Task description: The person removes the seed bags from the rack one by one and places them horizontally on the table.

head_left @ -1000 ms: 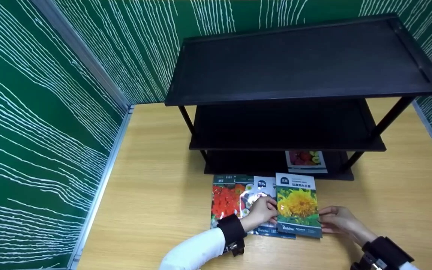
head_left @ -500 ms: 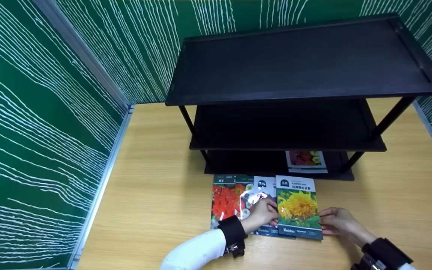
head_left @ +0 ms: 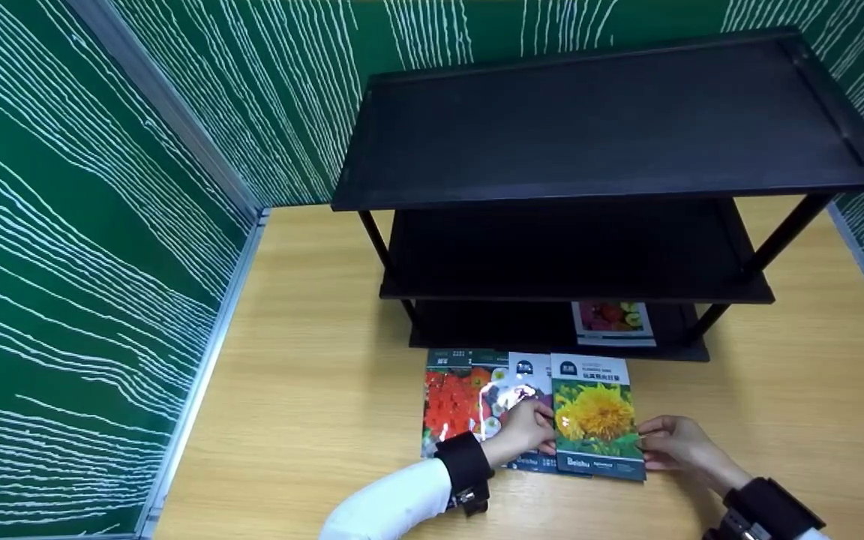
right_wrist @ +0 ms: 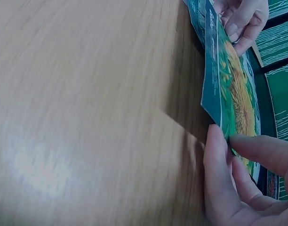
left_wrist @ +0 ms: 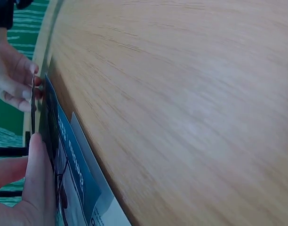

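I hold the sunflower packet (head_left: 597,417) by its two side edges, just in front of the black shelf (head_left: 604,127). My left hand (head_left: 526,426) pinches the left edge; my right hand (head_left: 676,442) pinches the right edge. Both grips are fingertip pinches, with fingers curled onto the packet.

Status, as I judge it:
- Done: one fruit packet (head_left: 612,322) already lies on the bottom tier of the shelf.
- In hand: the sunflower packet is raised at its near edge but is still over the table (head_left: 312,360), overlapping the pile.
- Left: the white packet (head_left: 511,382) and the red packet (head_left: 451,397) lie flat on the table beside and partly under it. The middle and top tiers hold nothing that I can see.

View differences:
- The head view gives the whole layout: shelf, pile and both hands. It does not show whether the packet is clear of the table.
- The right wrist view shows the sunflower packet (right_wrist: 226,84) edge-on, lifted off the wood with a shadow beneath, and my right fingers (right_wrist: 217,169) closed on its corner. The left hand (right_wrist: 243,19) appears at the far end.
- The left wrist view shows my left thumb (left_wrist: 40,179) pressed on the packet edge, and the right hand (left_wrist: 14,77) pinching the opposite edge. The shelf is barely visible here.
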